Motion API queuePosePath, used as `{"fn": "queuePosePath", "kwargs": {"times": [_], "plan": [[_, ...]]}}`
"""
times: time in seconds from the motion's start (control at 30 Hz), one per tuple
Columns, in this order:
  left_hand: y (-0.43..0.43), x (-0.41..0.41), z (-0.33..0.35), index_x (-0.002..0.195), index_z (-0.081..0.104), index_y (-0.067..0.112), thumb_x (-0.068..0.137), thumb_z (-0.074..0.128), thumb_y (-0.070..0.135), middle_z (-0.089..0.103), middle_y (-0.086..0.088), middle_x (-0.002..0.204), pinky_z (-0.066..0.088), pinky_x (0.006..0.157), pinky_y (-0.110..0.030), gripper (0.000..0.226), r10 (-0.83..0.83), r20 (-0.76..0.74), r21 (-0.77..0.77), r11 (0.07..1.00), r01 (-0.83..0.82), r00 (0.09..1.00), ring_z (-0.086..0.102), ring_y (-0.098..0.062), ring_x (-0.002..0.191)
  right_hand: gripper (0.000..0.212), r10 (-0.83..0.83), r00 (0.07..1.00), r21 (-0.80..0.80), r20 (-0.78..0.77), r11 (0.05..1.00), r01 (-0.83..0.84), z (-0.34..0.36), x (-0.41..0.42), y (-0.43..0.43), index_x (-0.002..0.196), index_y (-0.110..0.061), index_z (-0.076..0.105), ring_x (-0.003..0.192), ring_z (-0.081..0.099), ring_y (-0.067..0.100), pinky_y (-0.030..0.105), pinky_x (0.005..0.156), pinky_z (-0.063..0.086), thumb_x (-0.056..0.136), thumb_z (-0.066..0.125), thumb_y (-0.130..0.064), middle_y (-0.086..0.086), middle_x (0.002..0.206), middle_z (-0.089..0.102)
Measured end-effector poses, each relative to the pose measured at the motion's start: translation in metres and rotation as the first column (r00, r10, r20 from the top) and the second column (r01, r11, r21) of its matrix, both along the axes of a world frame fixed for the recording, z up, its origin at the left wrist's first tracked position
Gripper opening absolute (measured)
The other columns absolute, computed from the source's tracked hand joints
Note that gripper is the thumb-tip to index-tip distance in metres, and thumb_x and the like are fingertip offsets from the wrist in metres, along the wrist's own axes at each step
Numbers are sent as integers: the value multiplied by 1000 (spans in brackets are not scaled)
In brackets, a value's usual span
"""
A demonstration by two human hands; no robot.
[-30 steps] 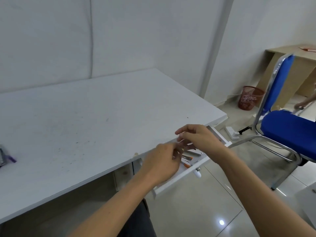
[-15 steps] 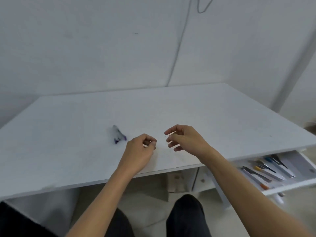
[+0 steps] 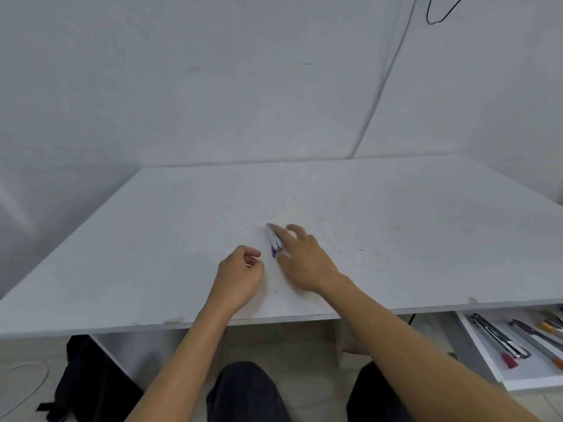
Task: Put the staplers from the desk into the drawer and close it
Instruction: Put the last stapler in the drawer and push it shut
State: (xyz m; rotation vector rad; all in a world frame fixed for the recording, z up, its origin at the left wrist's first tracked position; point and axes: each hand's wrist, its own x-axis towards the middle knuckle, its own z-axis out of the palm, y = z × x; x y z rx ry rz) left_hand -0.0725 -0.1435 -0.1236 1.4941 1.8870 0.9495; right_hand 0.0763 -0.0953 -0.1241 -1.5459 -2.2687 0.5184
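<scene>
Lying near the middle of the white desk point(image 3: 152, 254), a silver-and-purple stapler point(image 3: 274, 240) touched the spread, relaxed fingers of the right hand point(image 3: 304, 260), which had not grasped it. The left hand point(image 3: 240, 275) rested just beside it, loosely curled and empty. At lower right the drawer point(image 3: 533, 385) stood open, holding other staplers point(image 3: 499, 336).

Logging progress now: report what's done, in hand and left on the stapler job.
Done: several staplers lie in the open drawer. In hand: the right hand reaches for the purple stapler on the desk, not yet gripping. Left: put it in, close the drawer.
</scene>
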Motion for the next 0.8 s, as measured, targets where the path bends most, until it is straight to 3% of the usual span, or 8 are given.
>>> {"fn": "queuePosePath", "kwargs": {"times": [0.1, 0.2, 0.27, 0.37, 0.53, 0.67, 0.73, 0.8], "plan": [[2, 0, -2, 118, 56, 22, 96, 50, 18, 59, 4, 108, 36, 63, -10, 24, -9, -28, -10, 1000, 9, 1000, 54, -5, 86, 51, 40, 963, 131, 267, 988, -77, -15, -10, -3, 155, -35, 29, 143, 33, 29, 45, 109, 34, 105, 31, -41, -5, 168, 20], [-1, 5, -3, 121, 55, 21, 96, 51, 19, 58, 5, 108, 40, 69, -15, 26, -25, -39, -18, 1000, 24, 999, 54, -8, 90, 37, -36, 984, 272, 173, 962, -12, -20, -2, -5, 132, -22, 55, 118, 53, 27, 38, 93, 43, 102, 42, -40, -4, 146, 50], [-1, 11, -6, 121, 55, 23, 95, 50, 20, 60, 5, 111, 46, 80, -24, 27, -32, -59, -27, 999, 31, 998, 56, -10, 95, 27, -100, 984, 364, 149, 930, 40, -20, 10, -8, 123, -18, 58, 97, 57, 26, 36, 84, 45, 100, 50, -31, 2, 125, 57], [-1, 27, -7, 121, 56, 24, 95, 48, 19, 60, 6, 112, 50, 88, -32, 28, -67, -76, -31, 997, 64, 995, 57, -12, 100, 24, -213, 969, 369, 121, 916, 156, -15, 36, -15, 114, -18, 51, 82, 55, 23, 35, 81, 47, 92, 53, -9, 6, 112, 53], [-3, 76, -5, 120, 57, 23, 95, 48, 17, 60, 6, 113, 49, 95, -35, 28, -158, -58, -29, 987, 156, 986, 58, -14, 105, 18, -315, 948, 199, 46, 933, 300, -3, 89, -25, 109, -16, 42, 70, 54, 20, 35, 67, 53, 94, 50, -10, 6, 102, 50], [-3, 123, -4, 117, 57, 25, 94, 46, 16, 60, 8, 108, 48, 99, -42, 27, -265, -56, -48, 964, 262, 963, 58, -15, 105, 14, -390, 916, -110, -93, 919, 380, 19, 136, -32, 95, -12, 43, 64, 46, 14, 24, 56, 34, 92, 56, -9, 2, 80, 49], [-1, 149, -3, 117, 56, 26, 94, 44, 13, 60, 7, 109, 48, 99, -43, 28, -320, -47, -62, 946, 317, 946, 58, -16, 105, 17, -479, 833, -302, -277, 866, 398, 28, 164, -38, 77, -10, 44, 63, 51, 20, 24, 57, 36, 86, 57, -3, 4, 68, 52], [1, 173, -3, 116, 56, 26, 93, 42, 11, 60, 7, 109, 47, 99, -44, 31, -367, -42, -73, 929, 363, 929, 57, -17, 105, 19, -562, 654, -490, -507, 812, 318, 29, 189, -47, 72, -10, 45, 61, 56, 25, 27, 54, 42, 82, 53, 3, 11, 70, 61]]}}
